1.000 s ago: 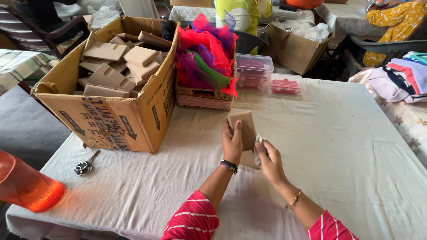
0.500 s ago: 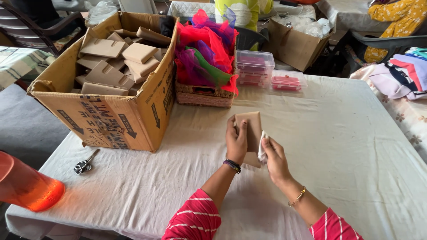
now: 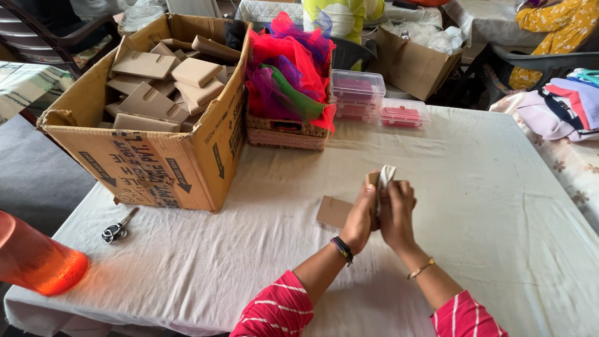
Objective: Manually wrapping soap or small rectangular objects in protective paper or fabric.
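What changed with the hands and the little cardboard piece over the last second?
The left hand and right hand closed together, turning the cardboard piece from flat-on to edge-on between the palms, with something white at its top. Both hands kept their grip throughout. The big carton, basket and scissors stayed put.

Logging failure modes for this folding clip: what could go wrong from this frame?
1. Both hands, left hand and right hand, pinch the small cardboard piece upright; it may crease unevenly or slip.
2. The flat cardboard piece lies beside the left wrist and might get brushed aside.
3. The scissors lie near the table edge.
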